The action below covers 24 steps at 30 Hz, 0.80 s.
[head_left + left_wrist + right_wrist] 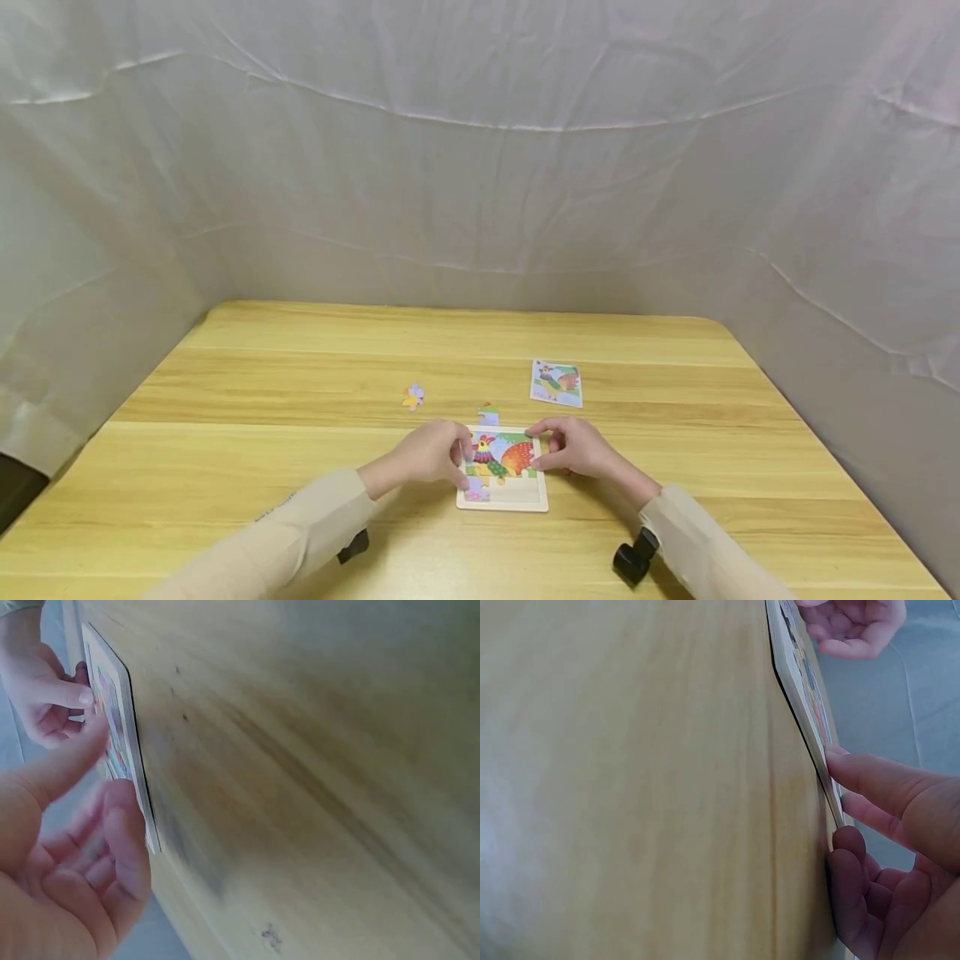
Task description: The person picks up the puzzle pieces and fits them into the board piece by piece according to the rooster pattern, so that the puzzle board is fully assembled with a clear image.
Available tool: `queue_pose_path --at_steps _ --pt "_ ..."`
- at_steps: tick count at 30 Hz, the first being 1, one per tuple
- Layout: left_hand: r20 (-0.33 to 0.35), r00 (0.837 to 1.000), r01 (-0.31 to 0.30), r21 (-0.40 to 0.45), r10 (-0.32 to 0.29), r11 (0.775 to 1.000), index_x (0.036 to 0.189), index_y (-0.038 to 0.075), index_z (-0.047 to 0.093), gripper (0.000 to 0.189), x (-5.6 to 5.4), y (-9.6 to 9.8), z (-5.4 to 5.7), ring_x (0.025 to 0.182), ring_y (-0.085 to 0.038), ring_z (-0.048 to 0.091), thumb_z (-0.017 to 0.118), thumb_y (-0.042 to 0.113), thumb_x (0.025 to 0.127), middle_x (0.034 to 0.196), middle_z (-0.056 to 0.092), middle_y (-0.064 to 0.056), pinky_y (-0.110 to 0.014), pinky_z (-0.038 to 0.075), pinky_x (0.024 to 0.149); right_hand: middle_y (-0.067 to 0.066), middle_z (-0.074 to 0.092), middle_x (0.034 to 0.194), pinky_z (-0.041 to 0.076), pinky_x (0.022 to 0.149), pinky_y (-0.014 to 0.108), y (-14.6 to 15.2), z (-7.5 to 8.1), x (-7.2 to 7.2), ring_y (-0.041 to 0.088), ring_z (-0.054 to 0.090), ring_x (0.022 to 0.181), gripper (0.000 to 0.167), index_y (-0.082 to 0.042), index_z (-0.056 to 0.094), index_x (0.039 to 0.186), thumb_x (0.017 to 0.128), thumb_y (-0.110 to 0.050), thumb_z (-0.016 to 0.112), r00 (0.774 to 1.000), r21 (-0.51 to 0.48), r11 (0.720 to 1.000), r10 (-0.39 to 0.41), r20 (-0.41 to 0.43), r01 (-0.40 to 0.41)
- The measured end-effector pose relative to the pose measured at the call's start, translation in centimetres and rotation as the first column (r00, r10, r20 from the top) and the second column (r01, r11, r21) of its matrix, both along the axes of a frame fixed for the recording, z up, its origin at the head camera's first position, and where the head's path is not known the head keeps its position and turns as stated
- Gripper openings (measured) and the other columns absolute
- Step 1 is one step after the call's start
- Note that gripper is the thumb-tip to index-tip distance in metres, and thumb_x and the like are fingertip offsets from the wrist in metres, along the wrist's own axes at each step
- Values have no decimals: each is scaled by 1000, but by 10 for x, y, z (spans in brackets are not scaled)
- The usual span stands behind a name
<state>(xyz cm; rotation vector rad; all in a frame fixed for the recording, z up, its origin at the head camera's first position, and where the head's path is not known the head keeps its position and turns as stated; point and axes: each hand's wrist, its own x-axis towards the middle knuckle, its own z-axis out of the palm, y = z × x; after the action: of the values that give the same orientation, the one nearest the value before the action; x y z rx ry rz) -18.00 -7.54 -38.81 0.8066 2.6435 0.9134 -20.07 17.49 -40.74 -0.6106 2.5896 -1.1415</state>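
Note:
A chicken jigsaw puzzle (517,458) lies partly assembled in a pale tray (542,496) on the table. At the tray's left side is my left hand (435,452), with thumb and forefinger spread over the pieces there. The left wrist view shows its other fingers loosely bent, holding nothing. My right hand (581,448) holds the tray's right edge, its thumb on the rim and forefinger near the upper corner. In the right wrist view, more fingers (847,877) curl beside that edge. Bare tray bottom (513,490) shows at the lower right.
One loose puzzle piece (488,415) lies just beyond the tray's top edge. More pieces (413,396) sit together farther left. A picture card (557,383) of the same chicken lies at the back right. Grey cloth (480,208) hangs around the wooden table (300,375).

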Motion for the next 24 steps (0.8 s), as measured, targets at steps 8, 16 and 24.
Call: queue_pose_path --at_steps 8,16,24 --pt "279 954 -135 82 108 987 77 0 51 28 4 -2 3 40 -13 52 77 3 66 55 55 -5 -27 46 39 0 47 60 37 37 21 0 0 0 6 37 40 39 -2 62 107 72 -14 75 1000 4 1000 1 -11 -1" --pt "338 933 -164 91 125 982 103 -9 45 49 3 -1 2 44 -17 56 76 -1 66 60 57 -6 -28 48 42 -2 47 61 38 37 22 1 2 1 5 37 41 40 -1 63 104 72 -22 75 998 -28 999 37 -46 -38" --pt "348 929 -170 96 127 981 119 -11 35 67 3 0 -1 43 -15 54 75 -3 65 65 56 -7 -28 48 42 -2 48 59 38 37 24 -3 -3 -1 6 39 40 37 -6 61 103 71 -17 75 996 89 996 14 -87 -6"
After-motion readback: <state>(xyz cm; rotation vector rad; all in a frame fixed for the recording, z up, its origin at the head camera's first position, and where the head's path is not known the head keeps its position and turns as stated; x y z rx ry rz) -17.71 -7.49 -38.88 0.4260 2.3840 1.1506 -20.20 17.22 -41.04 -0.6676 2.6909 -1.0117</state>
